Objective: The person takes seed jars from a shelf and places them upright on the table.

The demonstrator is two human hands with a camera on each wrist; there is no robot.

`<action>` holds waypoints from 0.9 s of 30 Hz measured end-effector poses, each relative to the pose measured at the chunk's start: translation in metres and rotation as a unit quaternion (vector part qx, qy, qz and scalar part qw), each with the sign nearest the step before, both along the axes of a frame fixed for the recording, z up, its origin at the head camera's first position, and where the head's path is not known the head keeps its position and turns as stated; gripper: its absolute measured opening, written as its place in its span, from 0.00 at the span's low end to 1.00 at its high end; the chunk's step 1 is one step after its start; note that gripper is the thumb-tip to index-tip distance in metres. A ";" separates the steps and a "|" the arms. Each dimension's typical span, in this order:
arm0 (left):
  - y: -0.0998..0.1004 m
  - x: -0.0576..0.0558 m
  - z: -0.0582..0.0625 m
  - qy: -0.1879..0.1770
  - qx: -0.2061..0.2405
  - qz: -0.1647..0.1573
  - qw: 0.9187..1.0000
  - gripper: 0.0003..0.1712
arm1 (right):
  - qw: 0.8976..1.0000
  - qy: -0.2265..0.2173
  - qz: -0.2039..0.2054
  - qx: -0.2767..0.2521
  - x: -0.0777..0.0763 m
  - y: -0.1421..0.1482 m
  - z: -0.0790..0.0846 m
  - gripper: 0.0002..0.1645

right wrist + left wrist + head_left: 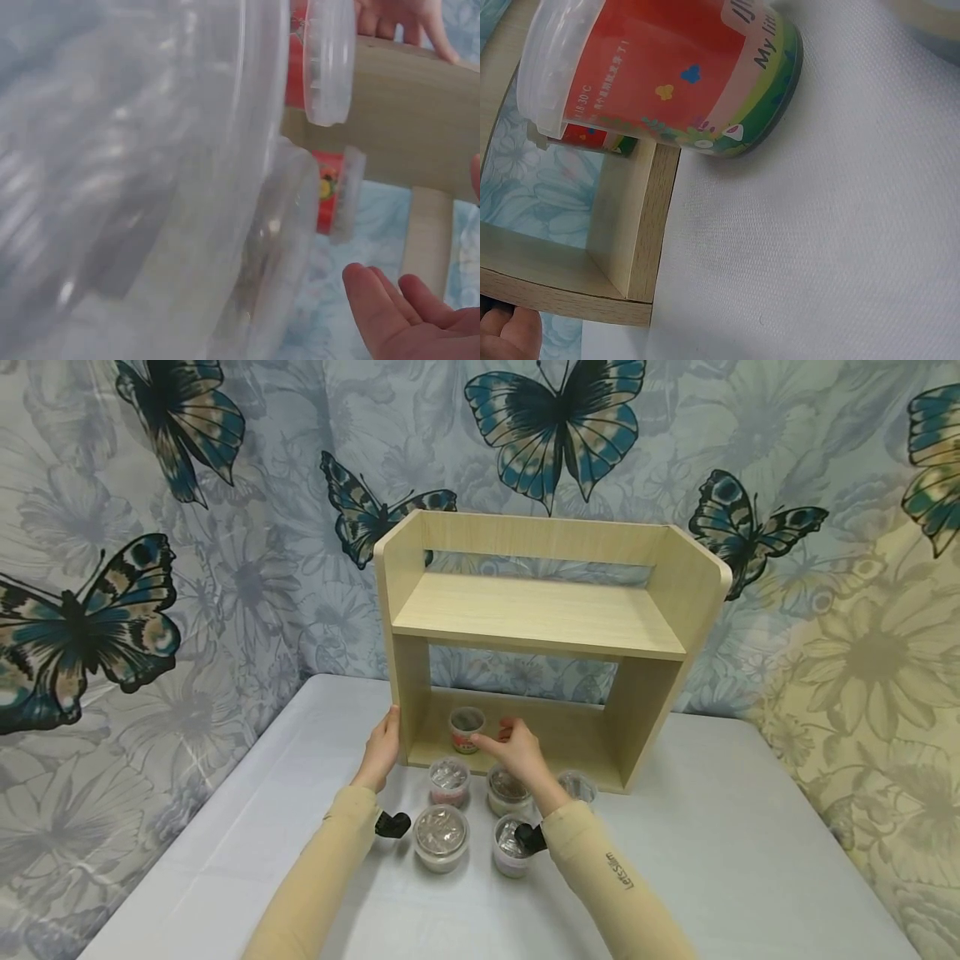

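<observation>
A small clear plastic tub with a red label [462, 723] stands upright on the lower level of a light wooden shelf [540, 614], near its left side. Just right of the tub is my right hand [520, 752], its thumb pointing toward the tub. In the right wrist view, the fingers [367, 300] are spread apart and hold nothing; a gap shows between them and the shelved tub [324, 191]. My left hand [381, 750] rests against the outer face of the shelf's left side panel [570, 304], with fingers [517, 330] at the panel edge.
Several lidded tubs stand on the white table before the shelf, among them one at front left [440, 839], one at front right [512, 847] and one partly behind the right wrist [577, 787]. A butterfly-patterned cloth [247, 585] hangs behind the table.
</observation>
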State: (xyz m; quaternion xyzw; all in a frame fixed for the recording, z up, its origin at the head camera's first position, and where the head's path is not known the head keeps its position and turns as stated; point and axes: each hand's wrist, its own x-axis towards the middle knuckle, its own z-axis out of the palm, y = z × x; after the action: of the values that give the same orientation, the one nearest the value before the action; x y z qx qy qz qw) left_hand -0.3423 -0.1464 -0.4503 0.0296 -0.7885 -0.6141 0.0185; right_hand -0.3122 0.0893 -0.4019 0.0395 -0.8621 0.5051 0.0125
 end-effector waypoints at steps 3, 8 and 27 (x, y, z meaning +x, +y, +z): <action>0.000 0.000 0.001 0.001 -0.003 0.002 1.000 0.52 | 1.000 -0.004 -0.006 0.012 -0.005 -0.004 -0.001 0.42; 0.000 0.000 0.001 0.002 -0.005 0.002 1.000 0.52 | 1.000 -0.020 -0.015 0.013 -0.011 -0.009 -0.003 0.44; 0.001 0.001 0.000 0.008 -0.002 0.006 1.000 0.51 | 0.997 -0.045 -0.029 0.055 -0.032 -0.025 -0.003 0.48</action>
State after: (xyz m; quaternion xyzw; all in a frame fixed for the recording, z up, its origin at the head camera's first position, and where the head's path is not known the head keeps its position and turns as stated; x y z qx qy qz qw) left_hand -0.3417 -0.1453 -0.4505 0.0293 -0.7895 -0.6124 0.0282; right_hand -0.3439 0.0647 -0.4045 -0.0072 -0.8890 0.4576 -0.0135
